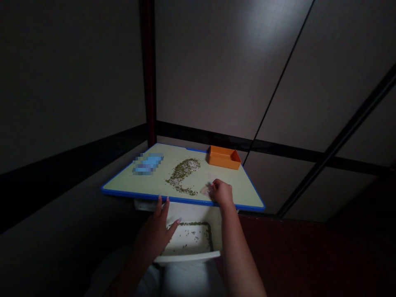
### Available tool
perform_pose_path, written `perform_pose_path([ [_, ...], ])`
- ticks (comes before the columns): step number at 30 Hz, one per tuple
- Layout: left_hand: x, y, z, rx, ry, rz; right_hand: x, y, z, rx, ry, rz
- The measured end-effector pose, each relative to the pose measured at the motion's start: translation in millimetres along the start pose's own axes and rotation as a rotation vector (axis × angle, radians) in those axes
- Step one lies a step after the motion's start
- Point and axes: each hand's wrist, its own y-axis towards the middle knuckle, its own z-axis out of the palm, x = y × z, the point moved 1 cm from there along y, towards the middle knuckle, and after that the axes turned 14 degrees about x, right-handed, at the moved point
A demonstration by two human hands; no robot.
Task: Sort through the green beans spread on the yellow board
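Note:
Small green grains that look like mung beans [185, 169] lie in a loose curved patch on a pale tabletop with a blue edge [227, 177]. Above its front right part, my right hand [222, 191] is closed with the fingertips pressed together; what they hold, if anything, is too small to make out. Beside those fingertips is a pale pinkish mark [206, 189]. At the front edge my left hand [157, 231] has its fingers spread, the tips close to the blue rim. Below it, a white drawer [188, 258] is pulled out, with more grains scattered along its inner edges.
An orange open box [223, 161] stands at the tabletop's back right corner. A blurred-out blue item [147, 164] lies at the left. Behind rise grey panels [210, 74] with dark strips, and a dark red floor [293, 251] shows at the right.

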Motion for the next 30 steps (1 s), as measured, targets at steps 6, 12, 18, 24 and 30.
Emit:
perform_pose_path([
  [6, -3.2, -1.2, -2.9, 0.005, -0.012, -0.009, 0.2, 1.1, -0.5, -0.007, -0.03, 0.066],
  [12, -2.0, -1.5, -1.2, 0.011, 0.016, -0.023, 2.2, 1.3, -0.9, -0.036, -0.022, 0.103],
  [18, -1.8, -1.0, -1.4, 0.025, 0.017, -0.014, 1.7, 4.0, 3.8, -0.035, 0.067, -0.021],
  [24, -0.3, 0.5, 0.0, -0.006, 0.013, -0.002, -4.4, 5.6, 6.2, -0.066, 0.078, 0.001],
  [30, 0.2, 0.1, 1.0, -0.014, 0.001, 0.006, 0.5, 1.9, 2.4, -0.024, 0.058, -0.045],
])
